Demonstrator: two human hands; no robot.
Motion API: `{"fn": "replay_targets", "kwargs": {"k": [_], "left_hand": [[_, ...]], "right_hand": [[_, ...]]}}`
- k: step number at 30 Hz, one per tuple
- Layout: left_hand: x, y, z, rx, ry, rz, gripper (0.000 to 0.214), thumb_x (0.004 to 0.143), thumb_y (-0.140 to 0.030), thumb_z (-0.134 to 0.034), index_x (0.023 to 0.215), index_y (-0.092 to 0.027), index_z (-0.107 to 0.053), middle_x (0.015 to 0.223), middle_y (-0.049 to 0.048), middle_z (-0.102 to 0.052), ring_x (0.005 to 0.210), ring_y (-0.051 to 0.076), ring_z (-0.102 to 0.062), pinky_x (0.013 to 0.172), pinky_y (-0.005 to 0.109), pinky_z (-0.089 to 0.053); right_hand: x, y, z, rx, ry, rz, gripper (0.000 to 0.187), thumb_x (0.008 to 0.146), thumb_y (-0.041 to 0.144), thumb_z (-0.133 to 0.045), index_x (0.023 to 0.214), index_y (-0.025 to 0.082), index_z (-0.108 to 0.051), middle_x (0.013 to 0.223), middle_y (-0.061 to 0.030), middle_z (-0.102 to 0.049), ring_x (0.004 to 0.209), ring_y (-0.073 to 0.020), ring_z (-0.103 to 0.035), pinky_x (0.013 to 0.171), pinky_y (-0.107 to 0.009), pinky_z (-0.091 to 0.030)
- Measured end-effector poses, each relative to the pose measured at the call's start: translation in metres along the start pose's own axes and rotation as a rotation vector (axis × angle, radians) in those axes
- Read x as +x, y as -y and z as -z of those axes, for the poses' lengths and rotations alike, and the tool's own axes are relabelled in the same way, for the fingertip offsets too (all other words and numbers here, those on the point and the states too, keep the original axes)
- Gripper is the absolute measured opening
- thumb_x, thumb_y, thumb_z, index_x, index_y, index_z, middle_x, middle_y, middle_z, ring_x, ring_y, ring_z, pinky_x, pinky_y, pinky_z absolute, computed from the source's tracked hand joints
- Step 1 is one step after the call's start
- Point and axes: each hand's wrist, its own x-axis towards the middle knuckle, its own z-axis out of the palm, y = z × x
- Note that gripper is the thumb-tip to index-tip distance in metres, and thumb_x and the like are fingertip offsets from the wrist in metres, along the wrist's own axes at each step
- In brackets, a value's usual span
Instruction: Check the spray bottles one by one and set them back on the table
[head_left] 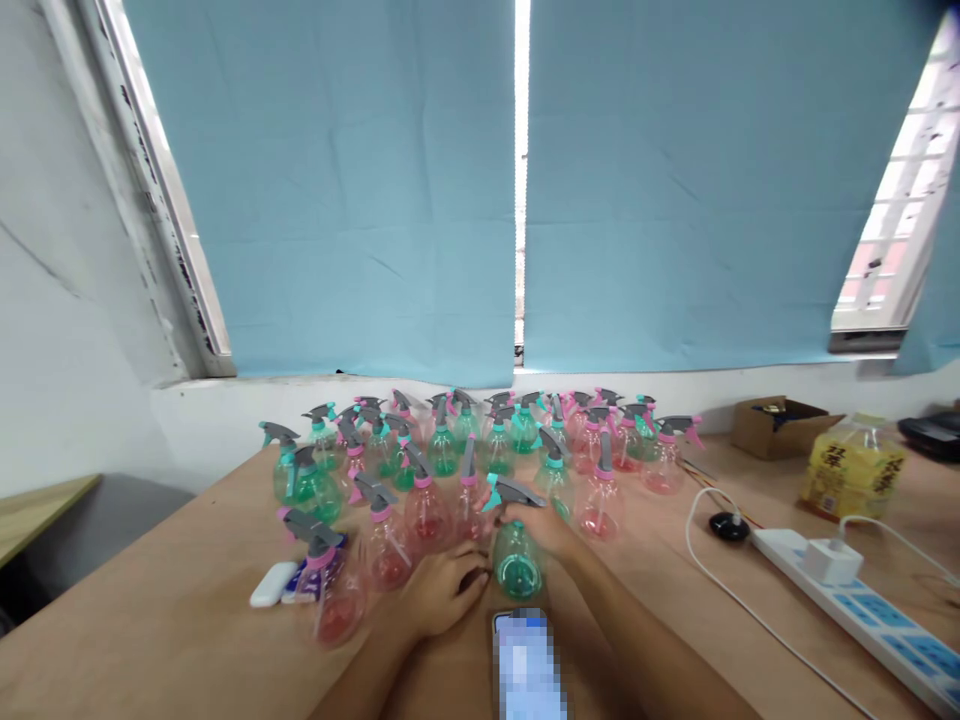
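Note:
My right hand [541, 528] is closed around the neck of a green spray bottle [517, 570], just under its grey trigger head, whose teal nozzle points left. The bottle stands upright close in front of me. To its left, my left hand [444, 590] rests on the table, thumb and fingers apart with nothing visible between them; its fingertips are close to the bottle, and I cannot tell whether they touch it. Past my left hand stand pink spray bottles [390, 550], one of them [339, 605] tilted nearest the front. Below the green bottle lies a phone [529, 665] with a blurred screen.
Many more pink and green bottles [442, 450] crowd the table [187, 590] towards the wall. A white case [274, 584] and a blue packet [307, 578] lie left. On the right are a power strip [862, 610], a black puck [729, 526], a yellow-labelled jug [853, 468] and a cardboard box [780, 428].

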Motion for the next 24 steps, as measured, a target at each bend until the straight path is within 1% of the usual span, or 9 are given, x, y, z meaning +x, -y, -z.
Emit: {"fn": "replay_targets", "kwargs": {"k": [2,5,7,11,13,18,21,24], "left_hand": [[0.0001,0.0006,-0.0002,0.015,0.003,0.017,0.023,0.097,-0.028,-0.044,0.105,-0.025,-0.064,0.110,0.0033,-0.067,0.098,0.020,-0.065,0.086,0.029,-0.048],[0.0007,0.0027,-0.0019,0.044,0.002,0.033,0.019,0.096,-0.027,-0.044,0.097,-0.023,-0.063,0.103,0.0033,-0.067,0.093,0.019,-0.065,0.081,0.028,-0.048],[0.0011,0.0045,-0.0041,0.064,-0.013,0.042,0.019,0.095,-0.025,-0.044,0.093,-0.023,-0.063,0.102,0.0037,-0.066,0.092,0.019,-0.064,0.081,0.028,-0.047],[0.0015,0.0077,-0.0078,0.109,-0.061,0.098,0.019,0.093,-0.023,-0.045,0.090,-0.022,-0.064,0.099,0.0053,-0.065,0.090,0.020,-0.062,0.079,0.028,-0.046],[0.0016,0.0082,-0.0085,0.120,-0.058,0.104,0.020,0.093,-0.023,-0.045,0.089,-0.022,-0.064,0.097,0.0050,-0.065,0.089,0.019,-0.062,0.078,0.028,-0.046],[0.0017,0.0071,-0.0077,0.135,-0.039,0.101,0.018,0.093,-0.026,-0.045,0.086,-0.022,-0.062,0.091,0.0026,-0.067,0.084,0.019,-0.063,0.072,0.027,-0.043],[0.0017,0.0069,-0.0074,0.137,-0.032,0.102,0.018,0.093,-0.026,-0.045,0.084,-0.022,-0.060,0.089,0.0018,-0.068,0.083,0.018,-0.063,0.070,0.027,-0.042],[0.0016,0.0078,-0.0080,0.139,-0.030,0.100,0.017,0.093,-0.027,-0.046,0.084,-0.022,-0.059,0.088,0.0016,-0.069,0.083,0.018,-0.064,0.071,0.027,-0.041]], "right_hand": [[0.0019,-0.0069,-0.0058,0.051,-0.034,0.013,0.024,0.066,0.018,-0.054,0.082,0.019,-0.072,0.074,-0.0009,-0.070,0.057,-0.0148,-0.062,0.060,-0.028,-0.050],[0.0030,-0.0123,-0.0090,0.087,-0.041,0.009,0.023,0.064,0.017,-0.053,0.076,0.018,-0.072,0.069,-0.0011,-0.068,0.056,-0.0150,-0.060,0.058,-0.028,-0.048],[0.0025,-0.0109,-0.0077,0.069,-0.022,0.016,0.024,0.064,0.017,-0.053,0.078,0.019,-0.072,0.068,-0.0010,-0.068,0.056,-0.0155,-0.061,0.060,-0.028,-0.049],[0.0000,-0.0050,-0.0036,-0.036,-0.005,0.039,0.028,0.065,0.018,-0.055,0.086,0.020,-0.073,0.069,0.0003,-0.070,0.060,-0.0170,-0.064,0.065,-0.030,-0.050],[-0.0011,-0.0050,-0.0035,-0.053,-0.013,0.036,0.027,0.066,0.020,-0.056,0.087,0.020,-0.073,0.070,-0.0001,-0.070,0.060,-0.0176,-0.065,0.064,-0.030,-0.051],[-0.0019,-0.0114,-0.0072,-0.001,-0.067,0.022,0.023,0.068,0.021,-0.057,0.083,0.019,-0.073,0.066,-0.0012,-0.068,0.057,-0.0174,-0.063,0.060,-0.030,-0.051],[-0.0022,-0.0134,-0.0070,-0.003,-0.049,0.026,0.023,0.069,0.022,-0.057,0.085,0.020,-0.073,0.064,-0.0001,-0.067,0.058,-0.0167,-0.063,0.061,-0.030,-0.051],[-0.0034,-0.0129,-0.0055,-0.057,-0.061,0.045,0.025,0.070,0.025,-0.056,0.088,0.021,-0.073,0.064,0.0005,-0.066,0.060,-0.0167,-0.063,0.065,-0.032,-0.051]]}}
